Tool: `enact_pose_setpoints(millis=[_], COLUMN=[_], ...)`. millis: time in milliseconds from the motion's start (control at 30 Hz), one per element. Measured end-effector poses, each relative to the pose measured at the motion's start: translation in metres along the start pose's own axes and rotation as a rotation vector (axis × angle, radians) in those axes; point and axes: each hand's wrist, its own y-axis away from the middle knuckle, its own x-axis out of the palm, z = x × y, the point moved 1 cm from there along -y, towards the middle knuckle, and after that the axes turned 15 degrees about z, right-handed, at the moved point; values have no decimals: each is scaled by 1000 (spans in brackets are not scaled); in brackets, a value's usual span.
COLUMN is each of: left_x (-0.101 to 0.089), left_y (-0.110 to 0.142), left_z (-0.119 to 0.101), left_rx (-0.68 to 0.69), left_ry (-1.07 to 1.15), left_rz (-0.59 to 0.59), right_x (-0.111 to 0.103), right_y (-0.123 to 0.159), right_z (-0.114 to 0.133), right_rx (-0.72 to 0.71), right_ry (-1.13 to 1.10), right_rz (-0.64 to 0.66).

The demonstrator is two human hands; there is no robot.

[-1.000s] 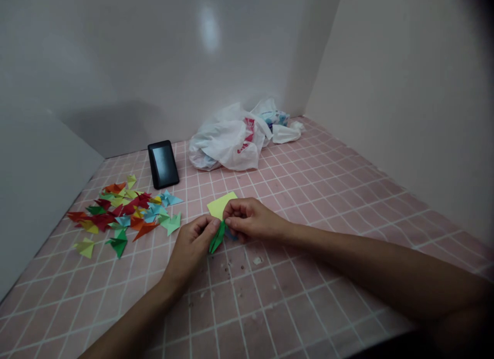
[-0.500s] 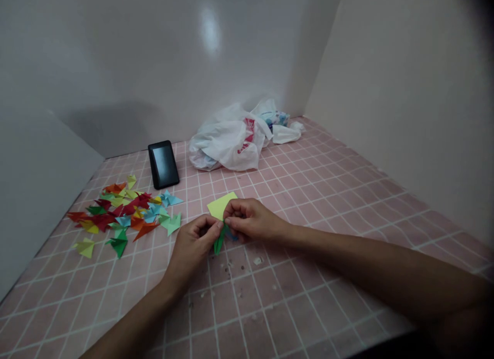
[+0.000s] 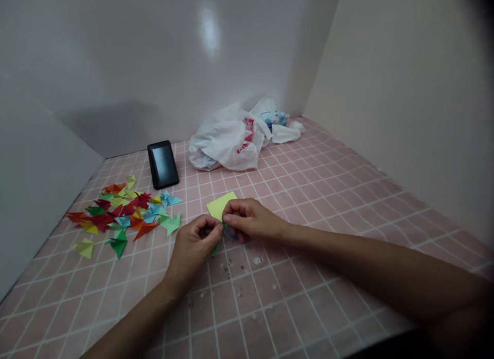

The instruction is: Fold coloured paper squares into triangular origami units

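Observation:
A small folded green origami paper [image 3: 218,246] is pinched between my two hands, with only a narrow part of it showing. My left hand [image 3: 198,238] is closed on it from the left, thumb against fingertips. From the right, my right hand [image 3: 247,220] pinches its upper end, and the fingers hide most of that spot. Just beyond the hands lies yellow square paper [image 3: 222,204], partly covered by my right hand. Something blue [image 3: 230,234] shows beneath my right hand, too hidden to name.
Several folded paper cranes [image 3: 127,209] in many colours lie in a cluster at the left. Behind them a black tablet [image 3: 162,164] leans back. White plastic bags [image 3: 231,140] sit by the rear wall. Small scraps [image 3: 258,260] dot the pink tiled surface [image 3: 328,194].
The green paper has turned between my fingers and now shows a thinner sliver below them. Both hands stay in nearly the same place.

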Motion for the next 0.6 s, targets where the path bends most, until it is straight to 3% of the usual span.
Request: enact_pose_setpoints(millis=[267, 600], left_x=[0, 0], left_y=[1, 0], left_z=[-3, 4], left_rx=[4, -62], left_ry=[-10, 168], left_rz=[-29, 27], right_x=[-1, -3], right_y=[-3, -2], right_z=[-4, -4], right_rx=[0, -23], right_ry=[21, 10], right_rz=[-14, 4])
